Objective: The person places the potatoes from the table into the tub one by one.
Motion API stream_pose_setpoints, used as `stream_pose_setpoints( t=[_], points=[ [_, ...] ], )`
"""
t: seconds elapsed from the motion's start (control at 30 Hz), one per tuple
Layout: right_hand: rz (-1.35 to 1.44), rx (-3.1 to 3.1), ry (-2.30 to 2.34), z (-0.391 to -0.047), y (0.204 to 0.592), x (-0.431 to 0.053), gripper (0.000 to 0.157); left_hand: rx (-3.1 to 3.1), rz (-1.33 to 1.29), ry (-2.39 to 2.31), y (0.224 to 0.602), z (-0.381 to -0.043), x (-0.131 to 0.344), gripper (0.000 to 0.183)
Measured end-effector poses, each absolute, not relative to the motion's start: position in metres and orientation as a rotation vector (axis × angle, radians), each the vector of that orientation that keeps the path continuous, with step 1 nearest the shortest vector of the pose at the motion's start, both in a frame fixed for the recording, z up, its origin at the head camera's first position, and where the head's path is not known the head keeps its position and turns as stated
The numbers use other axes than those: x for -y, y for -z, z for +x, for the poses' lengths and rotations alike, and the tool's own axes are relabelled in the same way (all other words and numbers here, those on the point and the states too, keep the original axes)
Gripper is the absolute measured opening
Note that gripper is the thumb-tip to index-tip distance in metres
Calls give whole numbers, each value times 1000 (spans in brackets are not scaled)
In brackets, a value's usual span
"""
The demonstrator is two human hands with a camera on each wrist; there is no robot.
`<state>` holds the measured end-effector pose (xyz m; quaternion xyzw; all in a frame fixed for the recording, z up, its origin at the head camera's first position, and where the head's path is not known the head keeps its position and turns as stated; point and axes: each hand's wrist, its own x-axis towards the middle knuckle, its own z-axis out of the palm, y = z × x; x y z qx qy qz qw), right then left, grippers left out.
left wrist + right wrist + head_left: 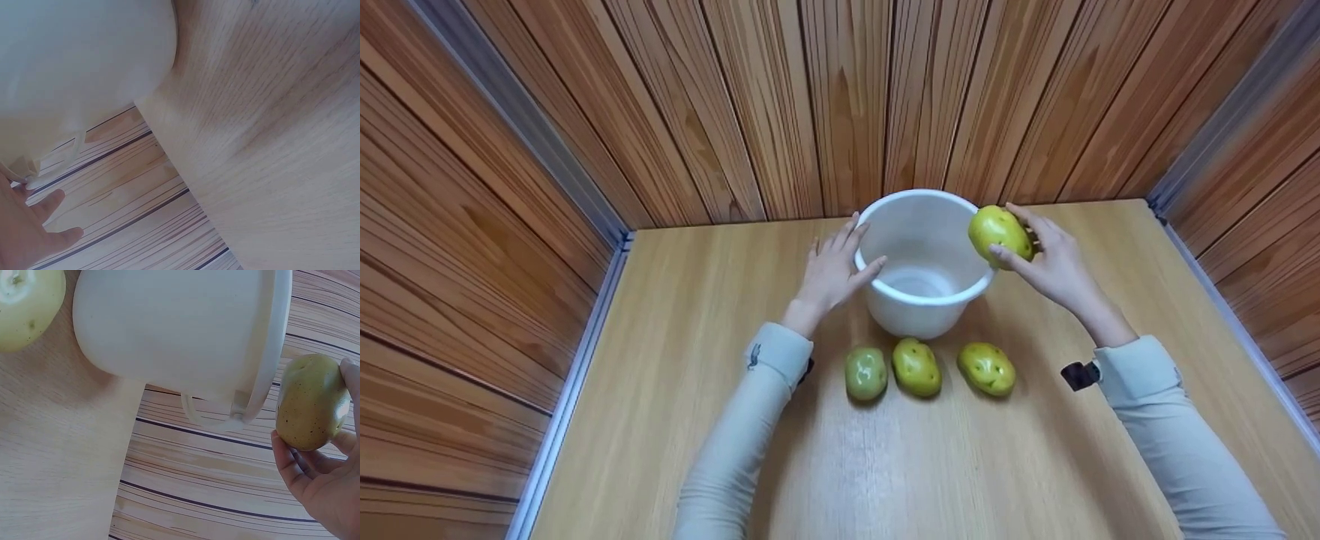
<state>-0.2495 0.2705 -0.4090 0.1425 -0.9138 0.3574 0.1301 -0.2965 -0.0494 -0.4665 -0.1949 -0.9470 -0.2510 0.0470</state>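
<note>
A yellow-green potato (999,236) is held in my right hand (1057,259) at the right rim of a white plastic bucket (919,319). In the right wrist view, thumb and fingers grip the potato (312,402) just outside the bucket's rim. My left hand (831,271) lies against the bucket's left rim, fingers spread and fairly straight, thumb reaching over the edge. The left wrist view shows the left hand (28,233) beside the rim and handle. Inside, the bucket's visible floor is bare.
In front of the bucket lie a duller green potato (866,373), a yellow potato (916,368) and another yellow potato (987,370). A thin bucket handle (211,423) hangs at the back. Wood-plank walls (847,112) enclose the wooden table (675,360) on three sides.
</note>
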Motion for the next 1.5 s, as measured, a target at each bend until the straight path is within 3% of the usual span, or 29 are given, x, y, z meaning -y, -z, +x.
stream_pose_setpoints(
  t=[1.5],
  points=[
    [461,2644,-1029,-256,412,-249,66,2881,-585,761,467,-296,48,75]
  ],
)
